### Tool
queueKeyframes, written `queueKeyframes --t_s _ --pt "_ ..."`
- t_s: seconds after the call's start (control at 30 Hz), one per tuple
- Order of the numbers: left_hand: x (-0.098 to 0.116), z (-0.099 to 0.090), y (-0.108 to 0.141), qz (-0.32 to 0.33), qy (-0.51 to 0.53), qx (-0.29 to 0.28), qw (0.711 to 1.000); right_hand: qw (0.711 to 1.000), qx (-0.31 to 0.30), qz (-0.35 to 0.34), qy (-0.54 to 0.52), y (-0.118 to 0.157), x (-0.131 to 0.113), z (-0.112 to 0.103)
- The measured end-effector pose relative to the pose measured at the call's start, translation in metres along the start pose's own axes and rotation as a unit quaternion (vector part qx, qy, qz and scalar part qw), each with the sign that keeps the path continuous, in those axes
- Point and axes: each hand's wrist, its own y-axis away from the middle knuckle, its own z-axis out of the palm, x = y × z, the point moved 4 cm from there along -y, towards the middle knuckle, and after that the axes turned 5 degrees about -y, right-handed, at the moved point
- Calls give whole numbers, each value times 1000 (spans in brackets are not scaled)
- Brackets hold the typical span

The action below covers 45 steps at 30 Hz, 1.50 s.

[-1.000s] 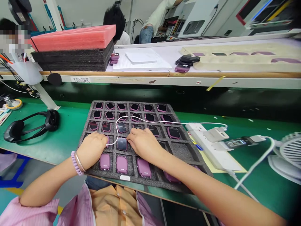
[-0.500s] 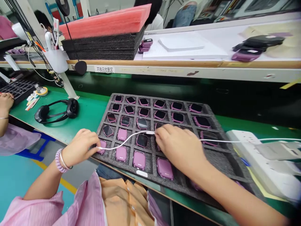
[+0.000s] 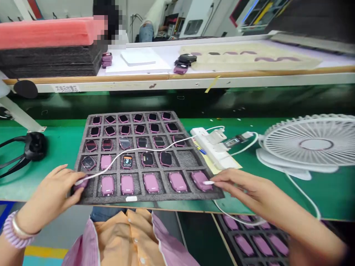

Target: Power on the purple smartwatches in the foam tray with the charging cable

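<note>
A dark grey foam tray (image 3: pixel 166 197) holds several purple square watch bodies, some with black screens up, the front row with purple backs up. My left hand (image 3: pixel 52 188) closes its fingers round a watch body (image 3: pixel 81 182) in the front left cell, where the end of a white cable (image 3: pixel 133 149) meets it. My right hand (image 3: pixel 241 186) pinches the white plug end of a second cable (image 3: pixel 208 182) against the back of a watch body (image 3: pixel 200 180) in the front right cell. One watch (image 3: pixel 127 161) has a lit screen.
A white power strip (image 3: pixel 212 147) with adapters stands right of the tray, beside a white fan (image 3: pixel 307 142). A black headset (image 3: pixel 34 146) lies at left. Above is a shelf (image 3: pixel 166 83) with foam stacks, paper and watches. Another filled tray (image 3: pixel 257 236) sits below the bench edge.
The view has swung to the right. My right hand has moved from mid-tray to the front right cell. My left hand stays at the front left cell. One watch screen now shows lit.
</note>
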Motion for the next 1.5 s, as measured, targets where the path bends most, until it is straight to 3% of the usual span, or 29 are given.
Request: queueKeyframes --t_s 0.1,0.2,0.3,0.43,0.67,0.9,1.07,1.33,1.5 --pt "-23 0 1 -78 91 12 993 1000 -6 -4 -7 12 16 9" --pt "-39 4 2 -137 177 -13 975 1000 2 -1 25 18 19 13" --pt "-37 10 1 -130 224 -68 963 998 5 -27 58 17 6 9" --pt "-27 10 0 -122 229 -100 961 997 -42 -57 24 7 -7 1" --pt "-25 4 -9 -80 216 -103 968 993 -89 -16 80 -14 21 7" --pt "-29 9 -14 -63 216 -84 971 997 -14 -57 57 -13 13 5" --pt "-29 4 -10 -53 189 -72 978 994 -22 -76 71 -10 15 8" --pt "-28 0 -23 -39 182 -105 977 985 -24 -129 110 -18 13 6" --pt "-30 4 -19 -51 183 -110 976 966 107 -124 198 -14 -3 -1"
